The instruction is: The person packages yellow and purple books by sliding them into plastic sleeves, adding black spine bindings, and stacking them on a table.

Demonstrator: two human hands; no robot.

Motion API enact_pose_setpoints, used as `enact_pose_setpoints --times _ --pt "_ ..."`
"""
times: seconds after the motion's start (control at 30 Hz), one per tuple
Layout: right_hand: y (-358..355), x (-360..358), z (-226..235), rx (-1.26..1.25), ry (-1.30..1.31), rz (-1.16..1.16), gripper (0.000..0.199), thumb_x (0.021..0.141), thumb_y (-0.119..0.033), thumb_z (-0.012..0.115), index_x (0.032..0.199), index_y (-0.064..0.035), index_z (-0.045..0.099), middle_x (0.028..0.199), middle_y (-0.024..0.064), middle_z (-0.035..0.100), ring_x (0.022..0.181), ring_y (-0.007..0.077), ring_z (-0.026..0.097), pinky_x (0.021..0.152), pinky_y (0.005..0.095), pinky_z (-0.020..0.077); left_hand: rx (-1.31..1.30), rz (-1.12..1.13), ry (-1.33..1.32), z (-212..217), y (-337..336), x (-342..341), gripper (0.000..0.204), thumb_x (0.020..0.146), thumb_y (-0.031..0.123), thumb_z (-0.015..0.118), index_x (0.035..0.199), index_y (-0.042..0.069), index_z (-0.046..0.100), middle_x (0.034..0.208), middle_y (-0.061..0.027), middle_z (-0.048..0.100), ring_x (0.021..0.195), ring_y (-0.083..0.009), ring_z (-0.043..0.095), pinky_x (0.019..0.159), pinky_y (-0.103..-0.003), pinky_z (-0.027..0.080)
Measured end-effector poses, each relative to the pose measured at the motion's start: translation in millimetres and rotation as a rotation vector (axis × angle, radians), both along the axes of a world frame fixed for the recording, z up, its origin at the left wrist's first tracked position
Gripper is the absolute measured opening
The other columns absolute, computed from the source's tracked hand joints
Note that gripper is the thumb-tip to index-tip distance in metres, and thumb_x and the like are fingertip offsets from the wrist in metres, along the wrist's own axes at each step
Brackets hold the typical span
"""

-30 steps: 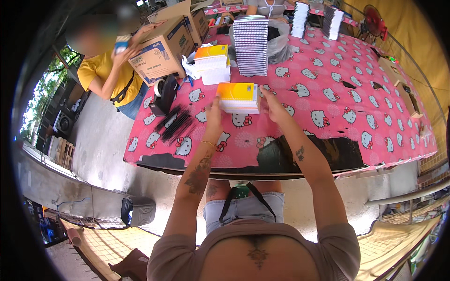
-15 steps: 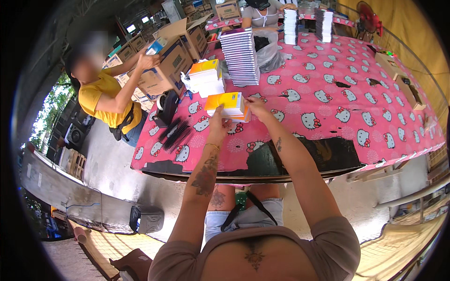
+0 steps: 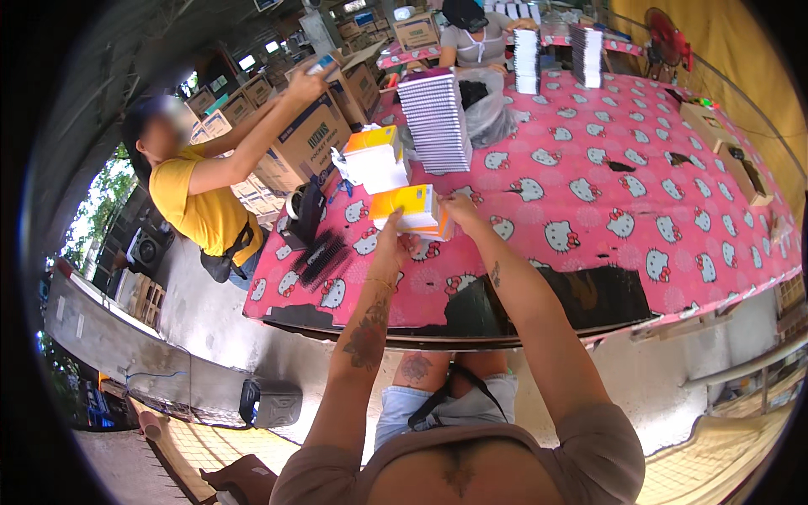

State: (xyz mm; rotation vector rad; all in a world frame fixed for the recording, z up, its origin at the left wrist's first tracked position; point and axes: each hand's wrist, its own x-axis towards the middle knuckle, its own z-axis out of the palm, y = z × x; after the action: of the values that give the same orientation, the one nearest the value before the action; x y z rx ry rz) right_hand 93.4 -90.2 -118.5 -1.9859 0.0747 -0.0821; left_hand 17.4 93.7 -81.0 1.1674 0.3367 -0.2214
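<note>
Left hand (image 3: 396,239) grips a stack of yellow-orange notebooks (image 3: 402,204), thumb on top cover, fingers curled under the near side. Right hand (image 3: 459,210) at the stack's right end, fingers bent in, tips against the page edges; can't tell if they pinch anything. Orange cover juts out at the stack's lower right. Stack is over the table (image 3: 589,210), left of middle, set back from the near edge. Table has a pink cartoon-cat cover, torn along the near edge to a dark patch (image 3: 581,299).

Behind the held stack, a bit left: second yellow-orange notebook stack (image 3: 374,160), mostly white page edges showing. Right of that, tall spiral notebook stack (image 3: 436,122), upright, slight lean; clear plastic bag (image 3: 495,122) just beside it. Toward near left corner: black binding coils (image 3: 320,263), black tape dispenser (image 3: 305,215) just behind them by the left edge.

Left edge: large cardboard box (image 3: 307,139); co-worker in yellow shirt (image 3: 202,189) stands there, arm raised over it, small item in hand. Far edge: two tall notebook stacks (image 3: 527,63), upright, apart; second person (image 3: 478,40) beside them. Right edge: cardboard tray (image 3: 705,124).
</note>
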Motion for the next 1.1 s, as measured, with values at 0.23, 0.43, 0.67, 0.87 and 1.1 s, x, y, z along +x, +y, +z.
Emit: enact_pose_setpoints --times 0.23,0.43,0.67,0.87,1.1 --pt "5.6 -24.2 13.0 0.408 0.117 0.142 0.036 0.091 -0.034 0.062 0.106 -0.0026 0.071 0.099 0.0111 0.071 0.092 0.0214 0.065 0.082 0.0379 0.0489 0.016 0.066 0.012 -6.2 15.0 -8.2 0.05 0.082 0.054 0.07 0.109 0.014 0.058 0.077 -0.0021 0.056 0.062 -0.0173 0.057 0.055 -0.038 0.048" --pt "-15.8 -10.1 25.3 0.513 0.094 0.146 0.041 0.09 -0.037 0.062 0.106 0.0004 0.07 0.102 0.0122 0.07 0.095 0.0216 0.063 0.081 0.0371 0.0488 0.024 -0.05 -0.034 -5.5 5.3 5.6 0.063 0.078 0.062 0.07 0.119 0.015 0.054 0.086 -0.0052 0.055 0.073 -0.0206 0.059 0.067 -0.039 0.049" --pt "3.4 -28.0 55.1 0.201 -0.083 0.032 0.069 0.08 -0.059 0.07 0.108 0.0035 0.064 0.1 0.0171 0.07 0.092 0.0278 0.067 0.081 0.0406 0.0512 0.083 0.034 0.04 -9.0 -1.8 -1.2 0.059 0.079 0.053 0.069 0.12 0.014 0.052 0.096 -0.0061 0.054 0.088 -0.0216 0.056 0.081 -0.044 0.046" --pt "60.4 -69.4 71.2 0.219 -0.381 0.104 0.057 0.077 -0.024 0.086 0.114 0.0034 0.051 0.097 0.0102 0.065 0.086 0.0167 0.064 0.074 0.0307 0.0518 0.277 0.297 -0.336 -23.9 37.1 2.0 0.055 0.084 0.041 0.066 0.127 0.011 0.05 0.114 -0.0059 0.058 0.104 -0.0195 0.052 0.088 -0.041 0.043" --pt "101.2 -162.8 45.1 1.098 -0.144 -0.015 0.052 0.086 -0.02 0.078 0.122 0.0017 0.048 0.101 0.0056 0.064 0.092 0.014 0.062 0.085 0.0284 0.0486 -0.291 0.212 -0.416 21.7 9.3 -94.0 0.046 0.09 0.027 0.063 0.125 0.0 0.051 0.11 -0.0102 0.063 0.096 -0.0196 0.063 0.085 -0.032 0.051"
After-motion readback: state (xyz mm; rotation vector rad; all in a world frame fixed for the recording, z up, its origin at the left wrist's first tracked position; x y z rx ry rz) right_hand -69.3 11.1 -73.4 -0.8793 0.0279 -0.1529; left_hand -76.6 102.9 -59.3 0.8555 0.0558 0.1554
